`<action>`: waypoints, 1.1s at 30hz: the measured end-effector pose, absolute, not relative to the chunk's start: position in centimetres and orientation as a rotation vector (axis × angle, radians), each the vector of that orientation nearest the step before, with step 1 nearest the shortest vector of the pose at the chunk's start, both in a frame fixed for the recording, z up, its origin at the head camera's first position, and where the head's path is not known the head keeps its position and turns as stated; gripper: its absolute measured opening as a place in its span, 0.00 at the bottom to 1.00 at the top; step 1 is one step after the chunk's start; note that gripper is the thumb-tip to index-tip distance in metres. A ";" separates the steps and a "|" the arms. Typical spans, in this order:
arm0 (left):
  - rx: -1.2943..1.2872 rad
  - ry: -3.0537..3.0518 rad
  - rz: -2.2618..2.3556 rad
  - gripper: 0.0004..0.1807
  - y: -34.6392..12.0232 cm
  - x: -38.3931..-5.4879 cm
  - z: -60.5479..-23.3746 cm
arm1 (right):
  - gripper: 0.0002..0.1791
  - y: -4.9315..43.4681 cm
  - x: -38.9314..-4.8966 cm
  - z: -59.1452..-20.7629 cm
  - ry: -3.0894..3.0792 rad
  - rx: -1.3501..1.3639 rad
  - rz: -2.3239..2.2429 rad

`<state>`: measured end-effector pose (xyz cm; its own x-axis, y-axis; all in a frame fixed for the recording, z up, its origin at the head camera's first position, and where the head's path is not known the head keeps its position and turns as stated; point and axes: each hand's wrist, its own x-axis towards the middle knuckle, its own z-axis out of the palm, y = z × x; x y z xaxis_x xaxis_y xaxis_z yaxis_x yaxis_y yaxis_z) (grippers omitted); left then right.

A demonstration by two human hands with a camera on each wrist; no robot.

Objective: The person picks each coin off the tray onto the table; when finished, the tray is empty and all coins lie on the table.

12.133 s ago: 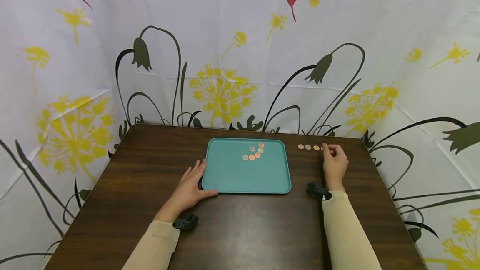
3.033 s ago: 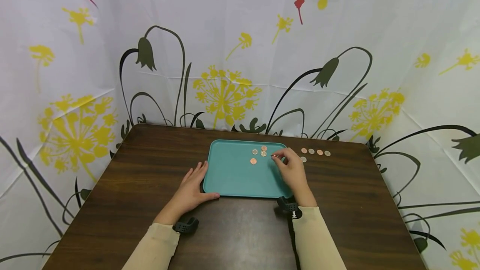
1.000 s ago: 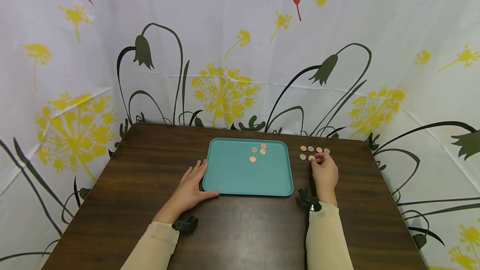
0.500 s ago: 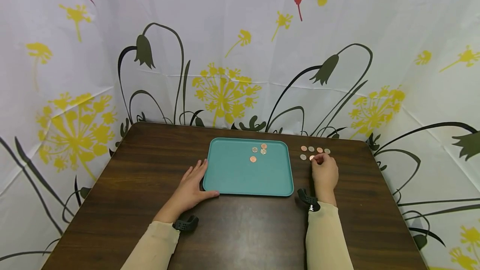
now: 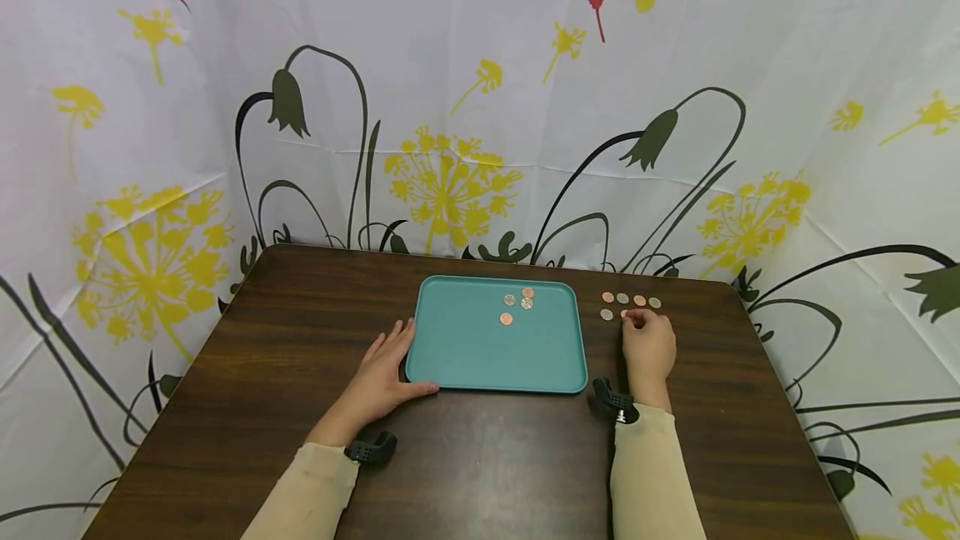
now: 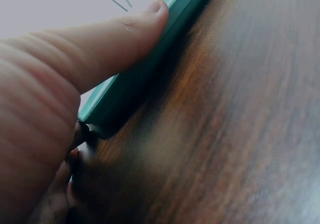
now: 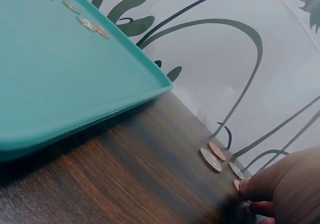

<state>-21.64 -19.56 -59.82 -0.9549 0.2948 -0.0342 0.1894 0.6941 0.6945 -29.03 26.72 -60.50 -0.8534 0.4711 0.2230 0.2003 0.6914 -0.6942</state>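
Note:
My right hand (image 5: 649,348) is at the table's right side, fingertips pinching a copper coin (image 5: 624,315) low at the tabletop. A silver coin (image 5: 606,315) lies just left of it. Behind them runs a row of alternating copper and silver coins, the leftmost a copper coin (image 5: 607,297). In the right wrist view, the pinched copper coin (image 7: 236,185) shows partly under a fingertip. My left hand (image 5: 377,380) rests at the near left corner of a teal tray (image 5: 465,357), fingers straight along its side, thumb (image 6: 125,38) over the front rim. Several coins, including a copper coin (image 5: 506,319), lie on the tray.
The dark wooden table (image 5: 495,465) carries everything. A white curtain (image 5: 480,15) with printed flowers hangs right behind its far edge. Each wrist wears a black camera, such as the left wrist camera (image 5: 372,447).
Over twelve seconds, coins have gone from the tray to the table, forming a second row. Three seconds ago my right hand pinched a coin over the tray; it has moved right. The left hand stays put.

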 end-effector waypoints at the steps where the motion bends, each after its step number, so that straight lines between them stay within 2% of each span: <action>1: 0.398 2.760 1.105 0.68 -19.5 -21.7 -59.8 | 0.10 26.7 -29.0 -60.5 -2.518 -0.525 0.971; 22: 0.408 2.761 1.099 0.68 -19.3 -21.8 -59.8 | 0.11 26.0 -29.1 -60.2 -2.433 -0.504 1.038; 33: 0.397 2.764 1.083 0.68 -19.5 -21.7 -59.7 | 0.06 21.1 -29.5 -59.1 -2.347 -0.151 1.317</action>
<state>-21.71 -19.54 -59.73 -0.9543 0.2961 -0.0396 0.1903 0.7047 0.6835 -29.48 21.15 -59.12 -0.8963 0.3034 0.3235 -0.1179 0.5401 -0.8333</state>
